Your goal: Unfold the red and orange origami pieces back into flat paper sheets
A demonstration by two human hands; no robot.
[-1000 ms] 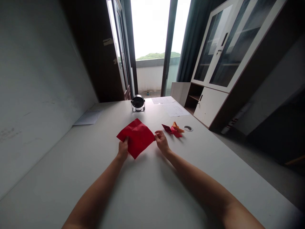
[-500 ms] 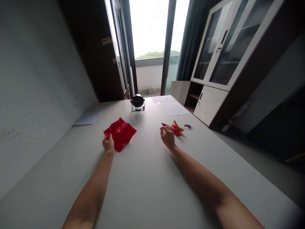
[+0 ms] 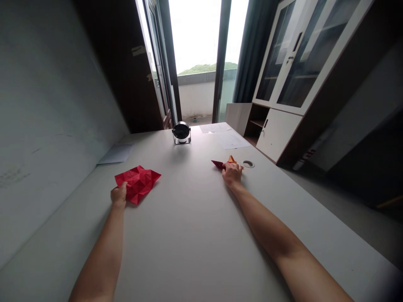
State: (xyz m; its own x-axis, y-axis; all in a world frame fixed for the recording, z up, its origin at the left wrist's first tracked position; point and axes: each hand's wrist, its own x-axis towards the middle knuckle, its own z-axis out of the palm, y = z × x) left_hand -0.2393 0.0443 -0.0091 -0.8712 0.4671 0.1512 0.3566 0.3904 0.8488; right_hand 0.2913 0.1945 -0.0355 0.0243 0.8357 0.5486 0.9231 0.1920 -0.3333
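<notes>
And the pair of hands has split up: a second ago both were on the red sheet (image 3: 138, 183) at mid-worktop, and now the left hand (image 3: 119, 195) has it alone, over toward the left edge of the worktop (image 3: 185, 251). The left grip is pinching the sheet by its near left side, thumb on top; creases run all across it, the far right corner points back toward the middle, and whether the sheet rests flat or hangs just above the surface, I can't tell. Across we go to the right hand (image 3: 233, 174), which has swung off the sheet and come over the folded papers near the right edge. Its fingers cover most of the pile, so I can't tell if that grip is pinching anything or only resting there. Poking out on its left is a dark red piece (image 3: 217, 164), behind it an orange piece (image 3: 232, 159), and just beyond, the round hole (image 3: 248, 164). So the work now looks divided, one hand minding the sheet, the other at the folded pieces, the two well apart, with loose papers (image 3: 234, 141) at the far right corner.
</notes>
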